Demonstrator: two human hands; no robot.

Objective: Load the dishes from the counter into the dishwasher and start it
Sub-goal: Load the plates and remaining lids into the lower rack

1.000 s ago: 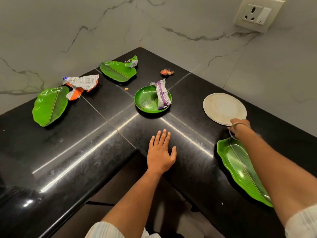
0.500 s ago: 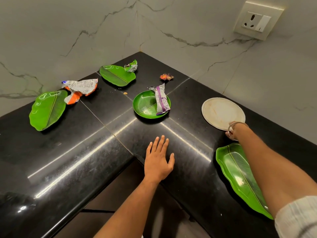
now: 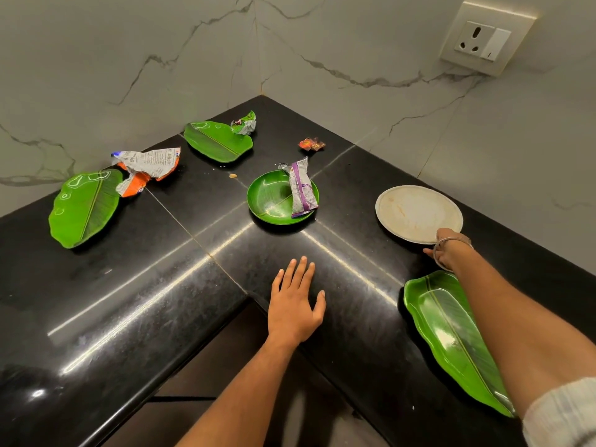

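A round white plate [image 3: 416,211] lies on the black counter [image 3: 161,285] at the right. My right hand [image 3: 450,250] is at its near rim, fingers curled over the edge and thumb below it. A green leaf-shaped plate [image 3: 451,337] lies under my right forearm. A round green plate [image 3: 271,201] with a purple wrapper [image 3: 301,188] in it sits in the middle. Two more green leaf plates lie at the far left [image 3: 84,208] and near the corner [image 3: 217,140]. My left hand [image 3: 295,304] rests flat on the counter's inner corner, fingers spread, holding nothing.
A crumpled white-and-orange wrapper [image 3: 145,166] lies beside the left leaf plate. A small green wrapper [image 3: 245,122] and a red candy wrapper [image 3: 311,144] lie near the corner. Marble walls close the counter behind, with a wall socket [image 3: 483,40] at the upper right.
My right hand has settled on the white plate's near rim. The left hand stays flat on the counter. The view has shifted slightly; the plates have not moved.
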